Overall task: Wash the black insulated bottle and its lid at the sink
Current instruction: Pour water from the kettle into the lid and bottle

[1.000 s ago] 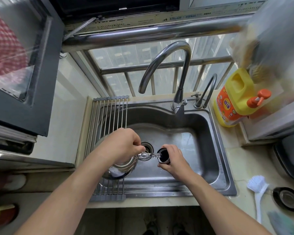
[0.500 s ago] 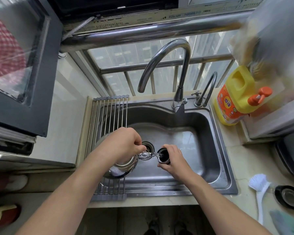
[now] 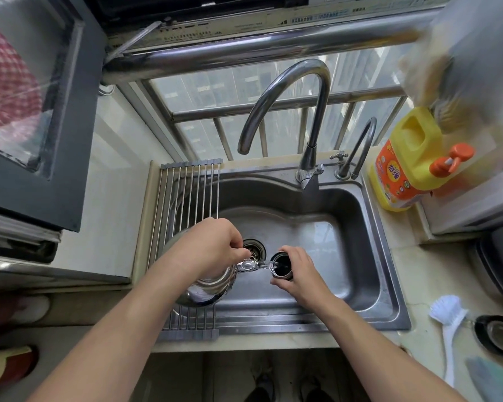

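Curling the right hand (image 3: 301,272) round the black insulated bottle (image 3: 282,274), holding it upright above the floor of the sink (image 3: 360,227), long axis vertical, open mouth facing up just past the fingers. Gripping the steel kettle (image 3: 209,288) by its top with the left hand (image 3: 215,245), tipping the spout (image 3: 249,265) rightward until it is meeting that mouth, seemingly pouring rinse water in. Leaving what looks like the lid (image 3: 497,335) well off to the right of the bottle grip, on the counter (image 3: 413,271) just beside a white brush (image 3: 447,313), nearer the right hand.
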